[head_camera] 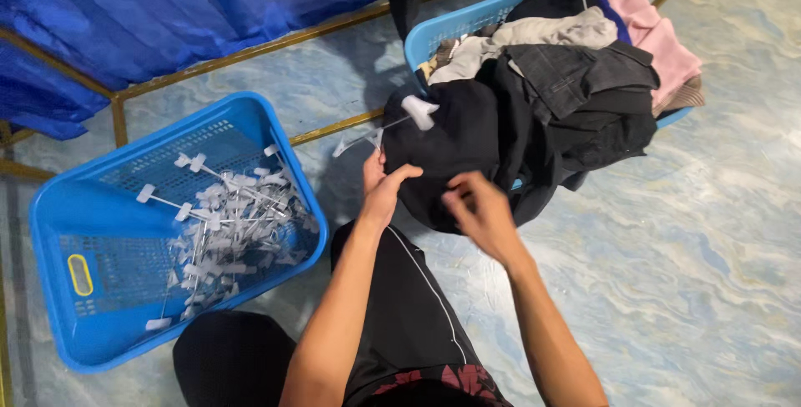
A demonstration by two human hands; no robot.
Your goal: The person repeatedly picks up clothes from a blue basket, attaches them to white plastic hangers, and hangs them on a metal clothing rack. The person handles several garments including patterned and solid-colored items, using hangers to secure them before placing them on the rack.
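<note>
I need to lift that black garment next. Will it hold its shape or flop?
The black garment will probably flop: it already drapes in soft folds over the basket rim and sags between the left hand and right hand. It looks light for its bulk. The white tag on it may snag.

I read this as a garment workroom: clothes heaped in a blue basket (434, 36) at one o'clock, white plastic tag pins (234, 223) in a crate (58, 232) at nine.

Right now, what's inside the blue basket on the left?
The left basket holds a heap of white plastic tag pins on its right side. Whatever lies beneath that heap is covered.
</note>
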